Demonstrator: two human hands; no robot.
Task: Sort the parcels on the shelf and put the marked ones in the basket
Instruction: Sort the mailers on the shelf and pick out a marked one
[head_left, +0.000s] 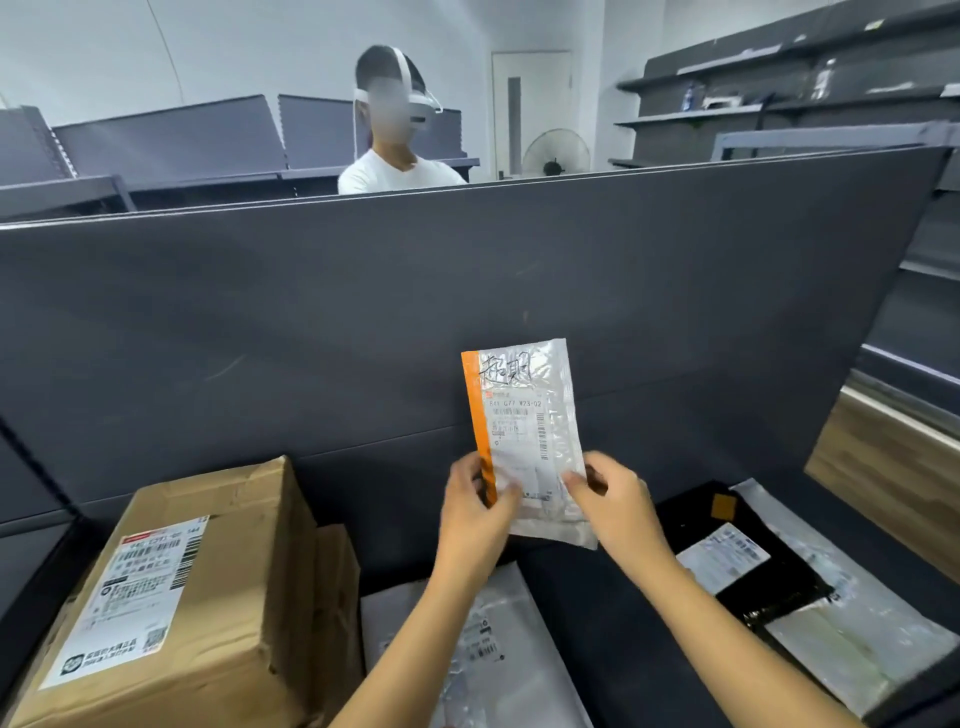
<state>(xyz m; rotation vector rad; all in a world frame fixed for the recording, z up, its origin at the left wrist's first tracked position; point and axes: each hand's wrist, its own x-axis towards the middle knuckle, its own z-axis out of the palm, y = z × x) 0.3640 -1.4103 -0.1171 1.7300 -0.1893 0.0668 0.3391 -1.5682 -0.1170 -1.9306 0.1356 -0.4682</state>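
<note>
Above the shelf (597, 613), both hands' fingers (501, 491) pinch an upright parcel (524, 431).

The pouch (524, 431) is thin glossy plastic, crinkled and catching the light, with an orange printed strip and a matt paper label stuck on it. The cardboard box (218, 597) is plain brown board, dull and creased, and its paper label has a faint sheen. The shelf back panel (363, 312) looks matt dark grey, smooth with light scuffs. The black mailer (779, 587) is shiny wrinkled plastic film, and the pale mailer (841, 639) beside it is glossy too. The floor (893, 483) has a wood-grain finish.
</note>
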